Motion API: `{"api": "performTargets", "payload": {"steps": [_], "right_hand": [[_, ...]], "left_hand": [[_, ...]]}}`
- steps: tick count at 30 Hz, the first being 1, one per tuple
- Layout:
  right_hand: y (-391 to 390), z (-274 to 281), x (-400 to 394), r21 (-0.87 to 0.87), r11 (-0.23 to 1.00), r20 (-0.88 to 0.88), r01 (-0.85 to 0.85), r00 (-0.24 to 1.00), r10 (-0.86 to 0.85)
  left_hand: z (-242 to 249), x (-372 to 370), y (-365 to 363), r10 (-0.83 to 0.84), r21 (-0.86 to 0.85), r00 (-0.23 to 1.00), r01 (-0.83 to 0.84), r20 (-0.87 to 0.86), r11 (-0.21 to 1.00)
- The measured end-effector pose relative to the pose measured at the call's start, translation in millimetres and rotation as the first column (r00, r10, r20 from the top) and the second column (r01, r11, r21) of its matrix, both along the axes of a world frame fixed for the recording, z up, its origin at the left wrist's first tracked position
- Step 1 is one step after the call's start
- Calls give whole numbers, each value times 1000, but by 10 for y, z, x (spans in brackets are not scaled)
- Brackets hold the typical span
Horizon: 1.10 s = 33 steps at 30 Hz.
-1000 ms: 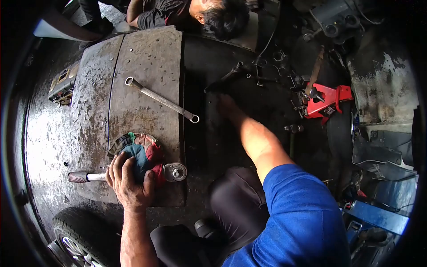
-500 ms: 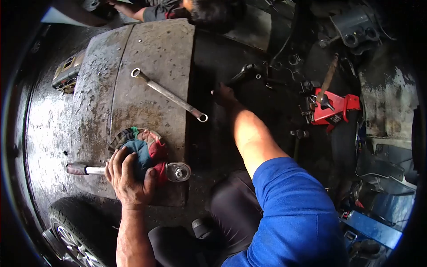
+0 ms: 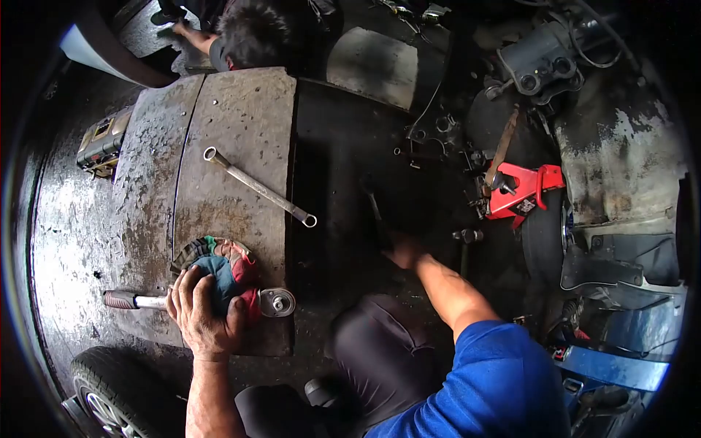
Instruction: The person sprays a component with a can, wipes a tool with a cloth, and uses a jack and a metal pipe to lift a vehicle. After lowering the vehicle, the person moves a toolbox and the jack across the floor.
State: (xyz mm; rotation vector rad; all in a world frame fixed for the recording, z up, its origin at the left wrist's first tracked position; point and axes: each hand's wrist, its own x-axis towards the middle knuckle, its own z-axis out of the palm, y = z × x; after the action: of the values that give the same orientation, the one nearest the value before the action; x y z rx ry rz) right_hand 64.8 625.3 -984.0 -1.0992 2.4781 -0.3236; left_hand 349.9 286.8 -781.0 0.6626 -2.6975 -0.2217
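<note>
My left hand (image 3: 201,314) is closed over a bunched multicoloured rag (image 3: 230,274), pressing it onto a large ratchet wrench (image 3: 278,302). The wrench lies across a worn board (image 3: 241,109); its round head and dark grip stick out on either side of the rag. Over the dark floor, my right hand (image 3: 405,250) grips a dark, long-handled tool (image 3: 375,208) that points away from me. Shadow hides its far end and most of my fingers. Between the two hands, a double-ended ring spanner (image 3: 259,188) rests at an angle on the board.
A red jack stand (image 3: 515,193) and a hammer-like tool (image 3: 467,237) are on the right. Small metal parts (image 3: 442,128) lie beyond. A co-worker's head (image 3: 252,36) is past the board's far end. A wheel (image 3: 109,394) sits at lower left.
My right hand has drawn back towards me and slightly right, with the dark tool now in it. The view has shifted; my left hand stays on the rag.
</note>
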Motion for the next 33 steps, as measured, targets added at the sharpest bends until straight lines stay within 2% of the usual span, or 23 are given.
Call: {"api": "performTargets", "payload": {"steps": [2, 3, 5, 6, 8, 9, 11, 15, 18, 20, 24, 26, 27, 29, 30, 32, 33], "right_hand": [[-233, 186, -184, 161, 954, 279, 253, 915, -290], [-367, 198, -258, 161, 954, 276, 253, 916, -290], [-701, 209, -369, 50, 975, 82, 218, 972, -222], [-817, 22, -422, 45, 976, 78, 214, 973, -217], [-986, -549, -528, 153, 949, -70, 277, 961, -269], [-1062, -498, -503, 144, 952, -67, 269, 963, -262], [-1175, -341, -430, -41, 894, -8, 446, 895, -447], [-1177, -586, -697, -10, 842, -4, 540, 842, -540], [-1139, -600, -782, -52, 742, -1, 668, 743, -669], [-1114, -538, -777, 16, 818, -85, 575, 816, -572], [-1013, -702, -856, -31, 829, -51, 558, 827, -559], [-967, -278, -660, -44, 838, 203, 544, 826, -525], [-877, -331, -671, -50, 836, 195, 547, 826, -529], [-644, -556, -725, -144, 773, 523, 618, 710, -471], [-587, -446, -668, -148, 766, 519, 626, 708, -478], [-482, -109, -547, -130, 511, 886, 850, 331, -324], [-394, -110, -538, -136, 497, 884, 857, 332, -330]], "left_hand": [[6, 4, -3, 7, -1, 1000, -7, 3, 1000], [5, 0, 6, 9, 2, 1000, -9, 8, 1000], [10, -7, 23, 10, 3, 1000, -10, -1, 1000], [20, -8, 28, 11, 0, 1000, -11, -5, 1000], [17, -7, 32, 23, 1, 1000, -23, -4, 1000], [17, 0, 24, 30, 7, 1000, -30, 3, 1000], [38, 1, 30, 35, 10, 999, -35, -8, 999], [25, 2, 23, 30, 29, 999, -30, -22, 999], [23, 5, 21, 22, 16, 999, -21, -26, 1000], [54, 1, 30, 8, 13, 1000, -8, 0, 1000], [32, 0, 26, 6, 3, 1000, -6, -10, 1000], [11, 1, 27, 32, 15, 999, -32, -19, 999], [14, 0, 27, 28, 15, 999, -27, -29, 1000], [20, -3, 33, 33, 24, 999, -32, -15, 999], [27, -3, 39, 33, 17, 999, -32, -9, 999], [26, -10, 50, 27, 17, 999, -27, -20, 999], [26, -9, 53, 31, 16, 999, -30, -23, 999]]}}
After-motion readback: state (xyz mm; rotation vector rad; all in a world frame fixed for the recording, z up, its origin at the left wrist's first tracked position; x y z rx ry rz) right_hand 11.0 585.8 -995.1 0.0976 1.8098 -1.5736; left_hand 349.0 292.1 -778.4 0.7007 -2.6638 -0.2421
